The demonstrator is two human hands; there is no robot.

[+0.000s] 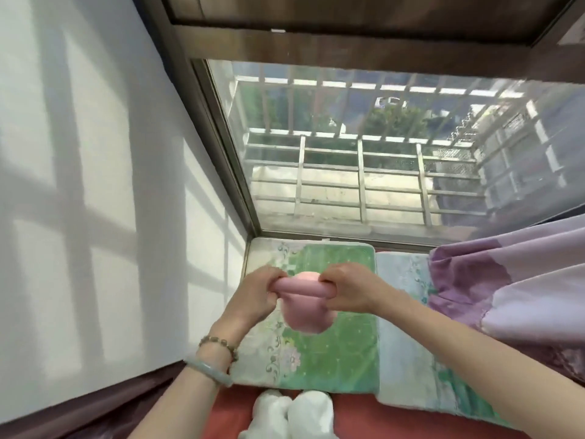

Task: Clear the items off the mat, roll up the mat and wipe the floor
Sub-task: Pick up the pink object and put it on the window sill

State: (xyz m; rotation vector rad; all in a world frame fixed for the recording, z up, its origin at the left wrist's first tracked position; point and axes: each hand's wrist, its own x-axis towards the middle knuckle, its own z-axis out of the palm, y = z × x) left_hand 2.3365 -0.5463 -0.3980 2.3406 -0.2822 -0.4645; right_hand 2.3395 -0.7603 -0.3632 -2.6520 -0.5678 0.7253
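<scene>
The green mat (329,343) lies in a tight corner, its left edge beside the white wall (95,185) and its far edge against the window frame (316,234); a blue mat (402,327) touches its right edge. Above it, the left hand (256,296) and right hand (348,288) each pinch one end of a rolled pink cloth (304,304), which hangs between them over the green mat's middle.

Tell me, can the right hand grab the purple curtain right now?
Probably not yet. The right hand and left hand are both gripping the pink cloth above the green mat. The curtain hangs close on the right with nothing between, so it could once it lets go.
</scene>
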